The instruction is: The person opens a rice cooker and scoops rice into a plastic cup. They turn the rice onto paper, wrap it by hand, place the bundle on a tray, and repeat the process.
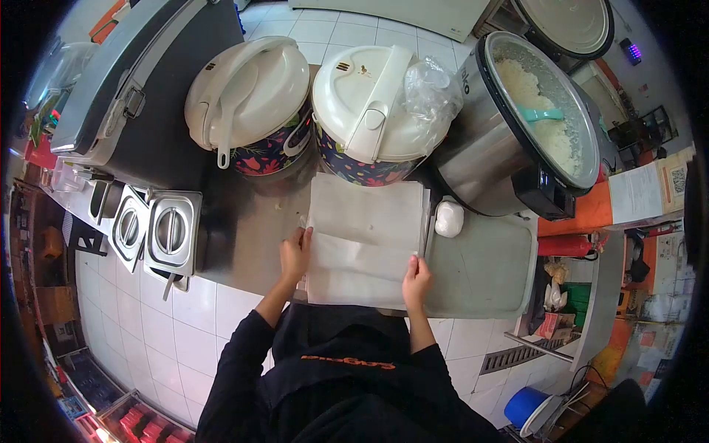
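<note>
A stack of white paper sheets (369, 203) lies on the steel counter in front of me. Over its near half is a separate sheet of paper (362, 266), its far edge slightly raised and wavy. My left hand (295, 255) is closed at the left edge of this sheet, fingers pinched together. At the right edge, my right hand (416, 283) pinches the same sheet, thumb on top. Just right of the stack, a small white wrapped bundle (449, 218) rests by the far edge of a grey-green tray (480, 273).
Two flowered rice warmers (255, 111) with white lids stand behind the paper. An open steel cooker (487, 140) at the right holds rice and a turquoise scoop (541, 114). Lidded steel pans (173, 230) sit at the left, beside a large dark insulated box (159, 111).
</note>
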Demonstrator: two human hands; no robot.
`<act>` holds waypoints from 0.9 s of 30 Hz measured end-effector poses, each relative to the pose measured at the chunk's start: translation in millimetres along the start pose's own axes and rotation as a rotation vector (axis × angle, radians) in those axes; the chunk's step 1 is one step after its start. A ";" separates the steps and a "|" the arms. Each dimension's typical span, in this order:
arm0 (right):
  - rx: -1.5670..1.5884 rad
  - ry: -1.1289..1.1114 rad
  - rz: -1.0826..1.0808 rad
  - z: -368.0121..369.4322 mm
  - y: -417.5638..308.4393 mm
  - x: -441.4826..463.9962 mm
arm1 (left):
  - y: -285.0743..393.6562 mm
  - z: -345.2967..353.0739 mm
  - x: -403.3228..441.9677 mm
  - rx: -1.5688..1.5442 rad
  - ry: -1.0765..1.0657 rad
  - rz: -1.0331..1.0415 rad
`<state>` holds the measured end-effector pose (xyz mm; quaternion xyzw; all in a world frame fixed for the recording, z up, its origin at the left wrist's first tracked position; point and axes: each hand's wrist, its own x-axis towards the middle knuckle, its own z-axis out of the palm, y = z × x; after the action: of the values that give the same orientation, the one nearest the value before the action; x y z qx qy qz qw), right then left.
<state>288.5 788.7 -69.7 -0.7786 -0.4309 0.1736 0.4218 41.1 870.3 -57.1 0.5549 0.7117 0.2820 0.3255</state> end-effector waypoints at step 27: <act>-0.477 -0.825 -0.651 21.9 -97.4 112.5 | 89.1 -6.5 40.2 0.576 -0.197 1.067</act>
<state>287.4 918.4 6.5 -0.5473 -0.8044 0.2225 0.0633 83.2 929.3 9.0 0.9237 0.3502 0.1498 0.0406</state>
